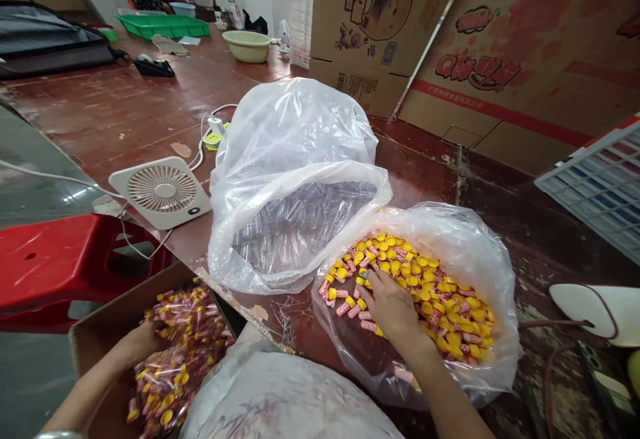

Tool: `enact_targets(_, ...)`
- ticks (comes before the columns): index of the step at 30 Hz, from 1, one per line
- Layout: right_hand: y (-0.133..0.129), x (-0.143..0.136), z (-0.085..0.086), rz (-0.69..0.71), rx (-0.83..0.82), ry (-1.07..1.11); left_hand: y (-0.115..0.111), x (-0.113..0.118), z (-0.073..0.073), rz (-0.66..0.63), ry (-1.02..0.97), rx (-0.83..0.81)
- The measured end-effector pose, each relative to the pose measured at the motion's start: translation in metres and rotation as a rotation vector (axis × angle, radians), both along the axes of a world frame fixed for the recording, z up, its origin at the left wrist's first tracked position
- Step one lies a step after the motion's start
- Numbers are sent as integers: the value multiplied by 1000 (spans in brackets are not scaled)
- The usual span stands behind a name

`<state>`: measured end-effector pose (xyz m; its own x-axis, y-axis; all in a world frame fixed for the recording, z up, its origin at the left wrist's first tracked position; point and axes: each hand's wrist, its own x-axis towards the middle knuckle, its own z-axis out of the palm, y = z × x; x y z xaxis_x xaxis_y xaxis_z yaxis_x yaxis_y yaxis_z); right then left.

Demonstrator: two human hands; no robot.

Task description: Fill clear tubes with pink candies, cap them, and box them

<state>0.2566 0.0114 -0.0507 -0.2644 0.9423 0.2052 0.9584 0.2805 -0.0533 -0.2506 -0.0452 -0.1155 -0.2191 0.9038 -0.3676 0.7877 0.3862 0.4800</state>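
My right hand (395, 309) reaches into an open clear plastic bag (490, 246). Its fingers are apart and touch small pink-patterned bottles with yellow caps (450, 322), heaped inside. Something grey shows at a fingertip. My left hand (143, 342) is down in a cardboard box (100, 386) at the lower left, against clear filled packets (173, 366) of similar yellow-capped pieces; its fingertips are hidden. Between and beyond my hands stands a large translucent bag (300, 119), its mouth facing me, with clear plastic tubes (320, 216) in it.
A white fan (160, 189) with a cable stands at the table's left edge, near a power strip (215, 136). A red stool (50, 259) is left. Large cartons (480, 46) stand behind; a white crate (600, 186) is right. A basin (247, 46) sits farther back.
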Motion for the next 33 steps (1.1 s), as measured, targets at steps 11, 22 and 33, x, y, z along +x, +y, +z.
enact_targets(11, 0, -16, -1, 77, 12, 39, 108, 214, 129, -476, 15, 361)
enact_targets(22, -20, 1, 19, -68, 47, 538, 151, 260, 92, -445, 32, 270)
enact_targets(33, -2, -73, 77, 141, -54, 1143, 76, 240, 125, -361, -1170, -1)
